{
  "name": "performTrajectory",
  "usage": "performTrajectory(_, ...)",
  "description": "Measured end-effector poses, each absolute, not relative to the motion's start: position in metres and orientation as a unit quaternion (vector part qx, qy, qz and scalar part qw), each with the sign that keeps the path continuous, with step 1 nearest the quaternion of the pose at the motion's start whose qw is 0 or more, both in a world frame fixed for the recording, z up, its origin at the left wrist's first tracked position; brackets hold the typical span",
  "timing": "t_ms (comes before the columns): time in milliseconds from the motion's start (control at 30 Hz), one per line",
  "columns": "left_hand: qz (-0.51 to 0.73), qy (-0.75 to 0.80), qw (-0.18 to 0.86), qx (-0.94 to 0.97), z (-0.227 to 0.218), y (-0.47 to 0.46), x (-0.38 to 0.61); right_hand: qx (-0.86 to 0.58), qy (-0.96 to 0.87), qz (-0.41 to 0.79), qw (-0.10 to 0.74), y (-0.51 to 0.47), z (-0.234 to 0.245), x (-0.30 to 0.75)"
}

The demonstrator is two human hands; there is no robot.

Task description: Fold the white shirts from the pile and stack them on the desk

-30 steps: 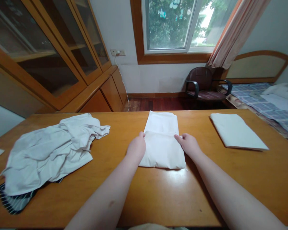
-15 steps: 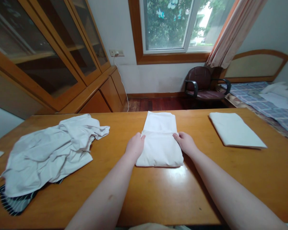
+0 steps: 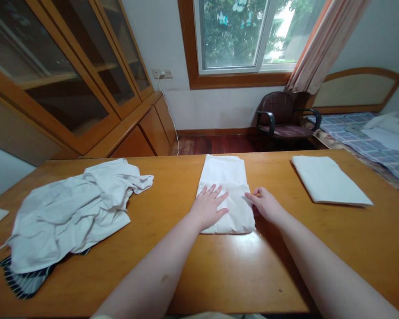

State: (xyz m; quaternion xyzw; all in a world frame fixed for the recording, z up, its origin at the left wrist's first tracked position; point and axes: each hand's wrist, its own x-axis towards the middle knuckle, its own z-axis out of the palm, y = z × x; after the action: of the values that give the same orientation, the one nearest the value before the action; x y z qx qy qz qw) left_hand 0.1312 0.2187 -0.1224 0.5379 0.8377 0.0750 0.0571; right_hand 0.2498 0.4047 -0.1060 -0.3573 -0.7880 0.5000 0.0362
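Observation:
A white garment (image 3: 224, 169), partly folded into a long rectangle, lies at the middle of the table; its near part is doubled over in a thicker layer. My left hand (image 3: 209, 207) rests flat on that layer with its fingers spread. At the right edge of the garment is my right hand (image 3: 264, 204), its thumb on the cloth and its fingers curled at the border in a pinch. To the right lies a separate flat folded white cloth (image 3: 330, 180), apart from both hands.
A crumpled white garment (image 3: 73, 212) covers the table's left side, with a dark striped cloth (image 3: 28, 281) poking out beneath it. The wooden table (image 3: 239, 279) has its far edge before a maroon armchair (image 3: 277, 115). A glass-fronted cabinet (image 3: 119, 110) stands left, a bed (image 3: 362, 126) right.
My left hand has left the garment's left edge and now lies flat on top of it, further right. My right hand has shifted slightly down and right along the right edge.

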Motion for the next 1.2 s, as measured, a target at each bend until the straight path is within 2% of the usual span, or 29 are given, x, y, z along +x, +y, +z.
performTrajectory(167, 0.077, 0.840, 0.060, 0.534, -0.121, 0.218, 0.130, -0.262, -0.869, 0.419, -0.026, 0.379, -0.081, 0.285)
performTrajectory(333, 0.087, 0.839, 0.064, 0.534, -0.122, 0.218, 0.129, -0.298, -0.880, 0.369, -0.019, 0.360, -0.095, 0.305)
performTrajectory(600, 0.097, 0.836, 0.068, 0.535, -0.122, 0.217, 0.128, -0.304, -0.884, 0.354, -0.009, 0.356, -0.112, 0.313)
performTrajectory(733, 0.097, 0.877, 0.045, 0.469, -0.126, 0.219, 0.133, -0.293, -0.897, 0.331, 0.000, 0.369, -0.108, 0.297)
performTrajectory(967, 0.138, 0.891, -0.002, 0.432, -0.124, 0.215, 0.133, -0.248, -0.902, 0.348, -0.065, 0.398, -0.097, 0.257)
performTrajectory(1133, 0.226, 0.899, -0.065, 0.369, -0.118, 0.206, 0.113, -0.334, -0.882, 0.331, 0.043, 0.390, -0.110, 0.242)
performTrajectory(1200, 0.227, 0.903, -0.057, 0.360, -0.119, 0.203, 0.105, -0.353, -0.881, 0.309, 0.063, 0.385, -0.116, 0.239)
